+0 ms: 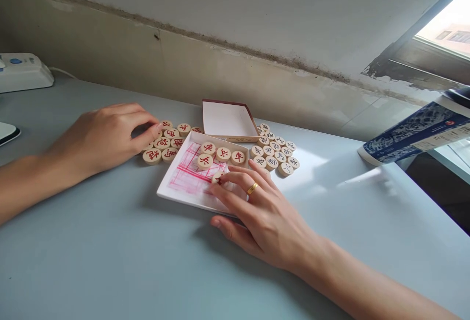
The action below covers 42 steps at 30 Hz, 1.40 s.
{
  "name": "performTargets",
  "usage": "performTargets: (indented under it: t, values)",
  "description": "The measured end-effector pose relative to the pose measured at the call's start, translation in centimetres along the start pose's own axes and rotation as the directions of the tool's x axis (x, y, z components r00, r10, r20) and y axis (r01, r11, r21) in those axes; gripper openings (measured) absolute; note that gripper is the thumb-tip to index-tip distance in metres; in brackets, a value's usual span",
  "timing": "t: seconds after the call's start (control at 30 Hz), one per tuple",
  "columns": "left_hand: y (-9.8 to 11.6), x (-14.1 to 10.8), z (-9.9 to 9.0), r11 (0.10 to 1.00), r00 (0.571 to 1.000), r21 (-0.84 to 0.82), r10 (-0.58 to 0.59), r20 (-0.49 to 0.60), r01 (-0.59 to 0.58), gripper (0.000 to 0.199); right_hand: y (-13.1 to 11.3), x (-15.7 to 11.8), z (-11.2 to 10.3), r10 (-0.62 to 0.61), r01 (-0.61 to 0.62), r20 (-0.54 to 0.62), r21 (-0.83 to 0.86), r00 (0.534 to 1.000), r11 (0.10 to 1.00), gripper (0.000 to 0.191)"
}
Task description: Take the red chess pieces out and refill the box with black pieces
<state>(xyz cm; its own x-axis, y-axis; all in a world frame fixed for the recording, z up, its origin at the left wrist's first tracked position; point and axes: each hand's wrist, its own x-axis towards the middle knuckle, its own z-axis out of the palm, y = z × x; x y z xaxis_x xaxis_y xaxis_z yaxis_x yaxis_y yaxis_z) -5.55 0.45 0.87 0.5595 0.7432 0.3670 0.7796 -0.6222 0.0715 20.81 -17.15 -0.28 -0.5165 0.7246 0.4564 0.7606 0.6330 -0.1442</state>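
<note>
My right hand (268, 212), with a gold ring, reaches over a shallow white box tray (176, 196). Its index and middle fingertips are on a red-marked Chinese chess piece (217, 178), partly hidden by them; the thumb is apart, near the tray's front edge. Several more red-marked pieces (223, 154) lie farther back in the tray, over pink and red lines. At the left, my left hand (106, 136) has its thumb and index finger closed together at a cluster of red-marked pieces (162, 143). Whether a piece is between those fingertips is hidden.
Behind the tray stands an open box lid (229, 120), near the wall. Black-marked pieces (271, 162) are grouped to its right. A blue patterned cup (411, 131) is at the right table edge. A white device (25, 72) sits at the far left.
</note>
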Motion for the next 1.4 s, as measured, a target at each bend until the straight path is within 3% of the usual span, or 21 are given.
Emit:
performTargets:
  t: [0.2, 0.27, 0.33, 0.4, 0.5, 0.53, 0.6, 0.7, 0.87, 1.07, 1.23, 1.3, 1.4]
  values:
    - [-0.2, 0.2, 0.2, 0.996, 0.994, 0.010, 0.084, -0.071, -0.084, 0.038, -0.1, 0.1, 0.0, -0.007, 0.007, 0.011, -0.029, 1.000, 1.000, 0.035]
    - [-0.1, 0.0, 0.1, 0.978, 0.967, -0.018, 0.201, -0.158, -0.207, 0.032, -0.2, 0.0, 0.1, -0.014, 0.014, -0.008, -0.033, 1.000, 0.999, 0.036]
    - [0.5, -0.4, -0.1, 0.906, 0.881, -0.050, 0.395, -0.261, -0.421, 0.021, -0.2, 0.0, 0.2, -0.017, 0.016, -0.025, -0.025, 1.000, 1.000, 0.035]
    - [1.7, -1.1, -0.3, 0.776, 0.750, -0.075, 0.573, -0.330, -0.626, 0.013, -0.2, -0.1, 0.2, -0.023, 0.022, -0.040, -0.024, 0.999, 0.999, 0.031]
    - [4.0, -2.4, -0.5, 0.588, 0.590, -0.121, 0.733, -0.339, -0.800, 0.015, -0.3, -0.2, 0.2, -0.080, 0.075, -0.100, -0.051, 0.992, 0.996, 0.024]
    - [4.7, -2.7, -0.6, 0.549, 0.559, -0.135, 0.758, -0.337, -0.825, 0.015, -0.3, -0.2, 0.1, -0.103, 0.097, -0.116, -0.055, 0.988, 0.994, 0.024]
    - [5.7, -3.2, -0.6, 0.516, 0.536, -0.156, 0.773, -0.339, -0.842, 0.013, -0.4, -0.1, 0.0, -0.124, 0.120, -0.139, -0.041, 0.982, 0.992, 0.025]
    - [6.1, -3.3, -0.6, 0.505, 0.539, -0.190, 0.766, -0.350, -0.842, 0.012, -0.4, 0.0, -0.1, -0.127, 0.132, -0.150, 0.021, 0.981, 0.991, 0.026]
    - [5.7, -3.2, -0.6, 0.535, 0.581, -0.228, 0.728, -0.365, -0.814, 0.013, -0.1, -0.1, 0.2, -0.183, 0.206, -0.156, 0.148, 0.971, 0.967, 0.039]
    - [6.2, -3.3, -1.3, 0.515, 0.584, -0.274, 0.717, -0.382, -0.812, 0.025, -0.3, -0.4, 0.2, -0.234, 0.264, -0.130, 0.303, 0.963, 0.916, 0.051]
    - [5.6, -3.4, -1.7, 0.450, 0.547, -0.318, 0.750, -0.372, -0.834, 0.034, -0.7, -0.3, -0.3, -0.250, 0.264, -0.104, 0.152, 0.963, 0.953, 0.039]
    - [4.8, -3.3, -1.4, 0.490, 0.575, -0.303, 0.721, -0.386, -0.817, 0.025, -0.7, -0.4, -0.2, -0.179, 0.185, -0.086, 0.066, 0.980, 0.981, 0.038]
    - [3.3, -2.7, -0.8, 0.692, 0.736, -0.305, 0.489, -0.468, -0.654, 0.014, -0.6, -0.5, 0.2, -0.066, 0.068, -0.042, 0.044, 0.997, 0.997, 0.031]
